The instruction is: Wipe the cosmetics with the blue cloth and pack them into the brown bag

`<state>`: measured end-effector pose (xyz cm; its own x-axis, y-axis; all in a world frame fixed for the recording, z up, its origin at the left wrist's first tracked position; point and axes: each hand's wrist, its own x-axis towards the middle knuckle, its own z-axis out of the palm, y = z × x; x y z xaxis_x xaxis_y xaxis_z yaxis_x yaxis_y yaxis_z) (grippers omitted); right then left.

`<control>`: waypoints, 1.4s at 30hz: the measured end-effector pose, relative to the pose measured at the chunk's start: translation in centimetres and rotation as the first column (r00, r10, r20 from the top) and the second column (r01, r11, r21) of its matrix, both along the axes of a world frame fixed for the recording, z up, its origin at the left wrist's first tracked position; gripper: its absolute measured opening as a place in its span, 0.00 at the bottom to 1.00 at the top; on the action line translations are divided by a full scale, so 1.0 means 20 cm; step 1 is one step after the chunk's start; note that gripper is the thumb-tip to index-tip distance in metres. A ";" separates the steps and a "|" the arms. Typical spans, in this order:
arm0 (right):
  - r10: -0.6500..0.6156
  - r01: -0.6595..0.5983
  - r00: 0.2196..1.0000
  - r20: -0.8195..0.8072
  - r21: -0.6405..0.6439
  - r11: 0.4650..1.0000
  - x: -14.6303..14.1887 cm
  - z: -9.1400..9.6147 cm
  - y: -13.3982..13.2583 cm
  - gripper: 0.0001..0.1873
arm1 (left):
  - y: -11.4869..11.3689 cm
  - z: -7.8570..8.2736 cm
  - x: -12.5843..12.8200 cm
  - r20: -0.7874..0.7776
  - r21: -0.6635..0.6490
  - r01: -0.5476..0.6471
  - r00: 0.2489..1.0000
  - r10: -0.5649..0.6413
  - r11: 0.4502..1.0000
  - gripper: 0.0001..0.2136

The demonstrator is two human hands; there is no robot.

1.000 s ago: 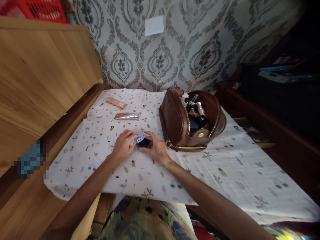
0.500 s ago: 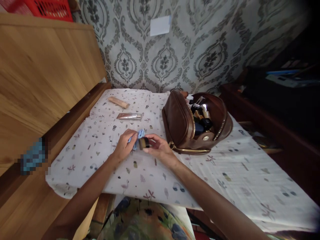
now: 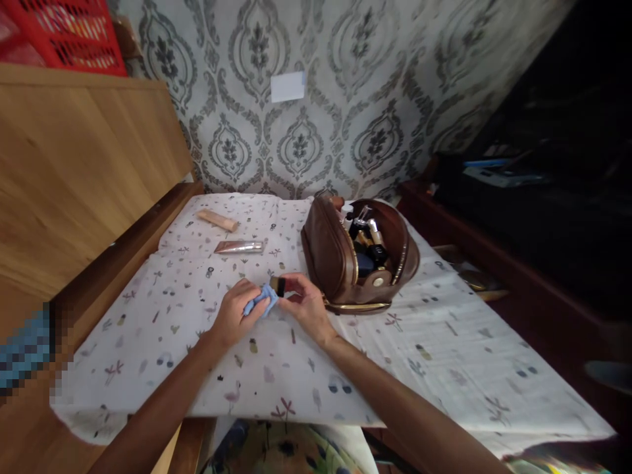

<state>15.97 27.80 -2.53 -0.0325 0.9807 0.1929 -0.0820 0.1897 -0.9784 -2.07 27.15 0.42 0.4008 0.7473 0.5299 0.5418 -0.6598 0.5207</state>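
Note:
Over the patterned cloth-covered table, my left hand (image 3: 233,311) is closed around a crumpled light-blue cloth (image 3: 261,300). My right hand (image 3: 310,309) pinches a small cosmetic bottle (image 3: 280,287) by its black cap between thumb and fingers. The bottle's brownish body points left, against the blue cloth; part of it is hidden. Just right of my right hand stands a brown leather makeup bag (image 3: 328,257), unzipped, with several cosmetics inside. Beyond my left hand lie a silvery tube (image 3: 240,247) and, farther back, a beige tube (image 3: 217,220).
A wooden cabinet (image 3: 89,145) borders the table's left side, with a red basket (image 3: 89,56) on top. Patterned wallpaper rises behind, with a white card (image 3: 288,87) on it. Dark red wooden furniture (image 3: 494,243) runs along the right.
The camera view has shifted, so everything sits lower and farther left. My left hand has brought the blue cloth up against the bottle, and its grip looks more bunched.

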 end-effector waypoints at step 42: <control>-0.337 0.202 0.887 0.315 0.390 0.898 0.90 0.72 0.19 0.22 | 0.54 0.63 0.73 -0.618 0.343 0.191 0.783 0.068 0.920 0.20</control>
<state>33.93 31.62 11.84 0.0897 0.8376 0.5388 0.3709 0.4740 -0.7986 12.52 38.01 13.12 0.7703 0.5098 0.3831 0.6065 -0.7713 -0.1931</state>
